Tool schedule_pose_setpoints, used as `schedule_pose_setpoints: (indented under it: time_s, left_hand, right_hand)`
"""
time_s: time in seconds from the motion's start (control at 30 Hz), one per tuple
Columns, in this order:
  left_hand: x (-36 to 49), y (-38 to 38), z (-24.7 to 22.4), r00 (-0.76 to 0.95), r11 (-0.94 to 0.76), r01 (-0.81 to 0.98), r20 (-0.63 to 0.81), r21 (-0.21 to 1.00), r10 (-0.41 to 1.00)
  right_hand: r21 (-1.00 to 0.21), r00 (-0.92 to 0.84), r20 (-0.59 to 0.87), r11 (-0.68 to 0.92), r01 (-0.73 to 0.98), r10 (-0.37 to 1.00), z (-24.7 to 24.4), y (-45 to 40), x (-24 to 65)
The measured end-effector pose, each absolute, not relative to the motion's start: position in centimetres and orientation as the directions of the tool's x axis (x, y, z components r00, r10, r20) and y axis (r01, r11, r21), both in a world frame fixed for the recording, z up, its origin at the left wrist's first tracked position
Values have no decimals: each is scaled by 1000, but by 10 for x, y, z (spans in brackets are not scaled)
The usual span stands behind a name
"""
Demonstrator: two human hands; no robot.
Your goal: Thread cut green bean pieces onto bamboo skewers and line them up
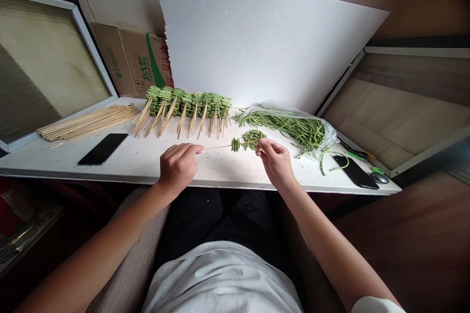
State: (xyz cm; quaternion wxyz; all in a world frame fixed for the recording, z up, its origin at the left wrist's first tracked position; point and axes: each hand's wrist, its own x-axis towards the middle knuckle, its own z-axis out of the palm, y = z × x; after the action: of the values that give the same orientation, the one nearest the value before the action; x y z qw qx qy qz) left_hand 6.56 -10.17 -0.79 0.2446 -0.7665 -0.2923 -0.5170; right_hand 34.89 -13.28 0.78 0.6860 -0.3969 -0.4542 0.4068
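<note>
My left hand [179, 166] is closed around the blunt end of a thin bamboo skewer [216, 147], held nearly level above the table's front part. A few short green bean pieces [235, 145] sit side by side on the skewer, crosswise to it. At the skewer's far end, the thumb and fingers of my right hand [273, 159] are pinched together. Whatever lies between those fingertips is too small to make out. Just behind the skewer lies a small pile of cut bean pieces [253, 135], close to my right hand.
Loaded bean skewers [187, 102] are stacked along the back, sticks facing me. Bare skewers [88, 122] and a phone [103, 149] lie left. To the right are long beans [297, 127] in a plastic bag, another phone [355, 172] and a mouse [379, 177]. A white board [264, 34] stands behind.
</note>
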Motion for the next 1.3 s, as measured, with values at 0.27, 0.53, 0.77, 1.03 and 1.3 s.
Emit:
schedule_pose_setpoints:
  time_s: [0.27,0.53,0.77,1.03,1.3]
  left_hand:
    - [64,-98,-12,288,-744,668,927,-13,242]
    - [65,-98,-17,291,-749,661,903,50,317]
    - [69,-99,-23,297,-774,632,906,50,301]
    - [73,-105,-21,318,-793,608,899,50,300]
    - [72,-98,-24,253,-797,580,892,170,374]
  right_hand:
    - [-910,263,351,393,-128,899,6,-134,346]
    - [-891,293,393,440,-114,871,-6,-134,342]
    - [-886,318,403,453,-99,858,-11,-132,342]
    - [-901,265,388,424,-90,883,-21,-139,322]
    - [-919,210,332,365,-148,920,-26,-133,326]
